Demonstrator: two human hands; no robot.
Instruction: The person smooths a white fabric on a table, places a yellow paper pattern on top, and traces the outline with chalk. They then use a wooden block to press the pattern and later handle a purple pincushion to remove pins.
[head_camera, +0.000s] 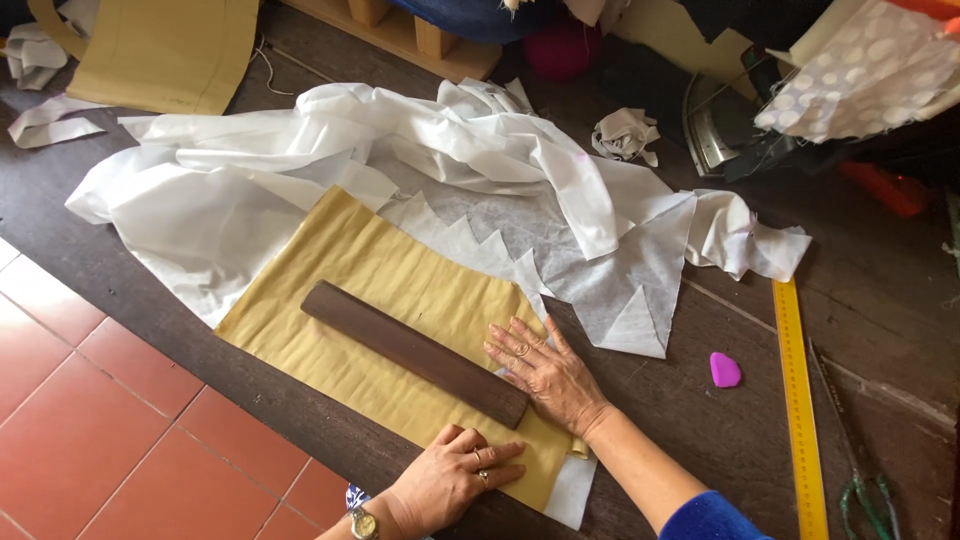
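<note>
Both hands lie flat and open, gripping nothing, on the yellow cloth (380, 290): left hand (450, 475) below the dark wooden bar (415, 352), right hand (545, 372) touching its end.

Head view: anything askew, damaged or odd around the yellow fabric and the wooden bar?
Nothing looks damaged. The wooden bar lies diagonally across the yellow fabric, both hands flat on the fabric beside it: left hand, right hand. The white fabric behind is heaped and crumpled, its interfacing edge cut in jagged points.

Two hands (500, 420), one wooden bar (414, 352), one yellow ruler (799, 400), one pink chalk (725, 370), one scissors (862, 480).
</note>
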